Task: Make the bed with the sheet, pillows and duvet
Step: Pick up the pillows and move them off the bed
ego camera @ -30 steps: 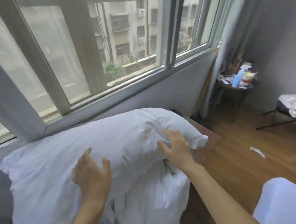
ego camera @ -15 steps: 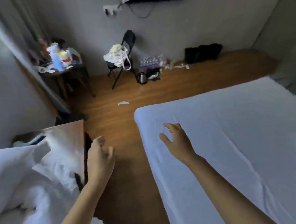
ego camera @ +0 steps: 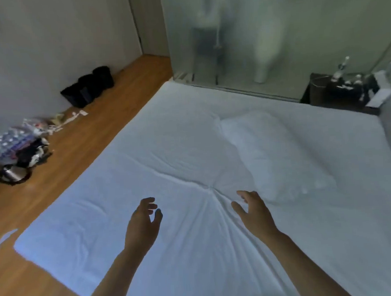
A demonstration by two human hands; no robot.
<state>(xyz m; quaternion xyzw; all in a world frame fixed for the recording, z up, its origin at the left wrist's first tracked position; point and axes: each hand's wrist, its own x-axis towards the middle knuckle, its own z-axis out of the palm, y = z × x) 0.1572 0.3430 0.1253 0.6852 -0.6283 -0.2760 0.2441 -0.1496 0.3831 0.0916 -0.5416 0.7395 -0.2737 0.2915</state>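
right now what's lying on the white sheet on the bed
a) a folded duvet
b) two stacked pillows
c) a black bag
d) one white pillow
d, a single white pillow lies flat on the sheet, toward the right side of the bed; no duvet, second pillow or bag shows on it.

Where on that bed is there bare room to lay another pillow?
The sheet is bare left of the lone pillow, out to the edge by the wooden floor, and in the near corner left of the left hand. The strip by the dark nightstand is tighter. Both hands are empty.
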